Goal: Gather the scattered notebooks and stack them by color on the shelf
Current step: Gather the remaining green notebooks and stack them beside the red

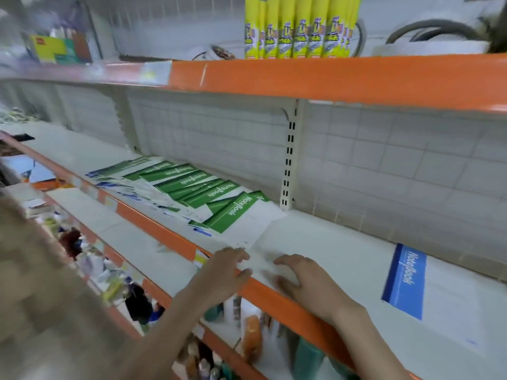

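Several green-and-white notebooks (219, 201) lie fanned out across the middle shelf (343, 242), with blue-and-white ones (115, 185) mixed in at their left end. One blue-and-white notebook (406, 281) lies alone at the right of the same shelf. My left hand (227, 270) rests with relaxed fingers on the shelf's orange front edge, just below the corner of the nearest green notebook (241, 218). My right hand (299, 278) lies flat on the bare shelf surface a little to the right, holding nothing.
An upper shelf (329, 78) with an orange lip overhangs, carrying yellow tubes (299, 28). Lower shelves (153, 250) hold bottles and small goods. A slotted upright (288, 160) stands against the white grid back wall.
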Motion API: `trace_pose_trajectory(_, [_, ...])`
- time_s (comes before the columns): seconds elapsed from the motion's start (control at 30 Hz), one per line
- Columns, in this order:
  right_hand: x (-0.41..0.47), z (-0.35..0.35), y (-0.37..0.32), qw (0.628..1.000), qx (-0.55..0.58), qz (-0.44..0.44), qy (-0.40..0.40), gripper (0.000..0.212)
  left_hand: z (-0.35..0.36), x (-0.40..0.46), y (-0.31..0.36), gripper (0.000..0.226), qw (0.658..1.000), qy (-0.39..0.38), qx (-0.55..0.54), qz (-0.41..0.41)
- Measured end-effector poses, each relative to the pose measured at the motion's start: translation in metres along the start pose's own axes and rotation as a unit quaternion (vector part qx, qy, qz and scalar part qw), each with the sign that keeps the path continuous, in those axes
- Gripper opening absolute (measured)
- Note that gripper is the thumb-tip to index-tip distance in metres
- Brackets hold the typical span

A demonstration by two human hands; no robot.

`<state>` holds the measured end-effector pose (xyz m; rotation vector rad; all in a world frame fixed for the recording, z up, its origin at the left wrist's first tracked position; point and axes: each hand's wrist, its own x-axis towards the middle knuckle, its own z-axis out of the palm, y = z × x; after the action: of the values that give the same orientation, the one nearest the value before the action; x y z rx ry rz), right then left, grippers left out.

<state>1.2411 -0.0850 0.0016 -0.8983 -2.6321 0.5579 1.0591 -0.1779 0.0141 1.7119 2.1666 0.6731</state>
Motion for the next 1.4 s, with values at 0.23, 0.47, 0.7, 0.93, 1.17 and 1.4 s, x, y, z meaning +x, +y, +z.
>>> trace_pose_trajectory(0.23, [0.043,0.023,-0.036,1.0,-0.013,-0.015,-0.022,0.04,-0.04,-0.005,-0.051,0.044,0.995,0.02,0.094,-0.035])
trace_pose_trajectory(0.47, [0.089,0.038,-0.048,0.999,-0.016,-0.027,-0.015,0.041,-0.054,0.017,-0.08,0.047,0.989,0.034,0.142,-0.032])
trace_pose_trajectory(0.7, [0.148,0.042,-0.046,0.998,-0.055,-0.011,0.01,0.049,-0.068,0.077,-0.105,0.046,0.975,0.032,0.22,-0.003])
trace_pose_trajectory(0.93, [0.186,0.039,-0.04,0.995,-0.089,0.037,0.032,0.049,-0.076,0.134,-0.119,0.047,0.971,0.036,0.23,0.06])
trace_pose_trajectory(1.17, [0.192,0.041,-0.025,0.986,-0.113,0.116,0.031,0.045,-0.062,0.172,-0.117,0.058,0.966,-0.012,0.24,0.098])
trace_pose_trajectory(1.4, [0.188,0.047,-0.018,0.973,-0.116,0.195,0.028,0.049,-0.044,0.198,-0.115,0.08,0.95,-0.043,0.276,0.137])
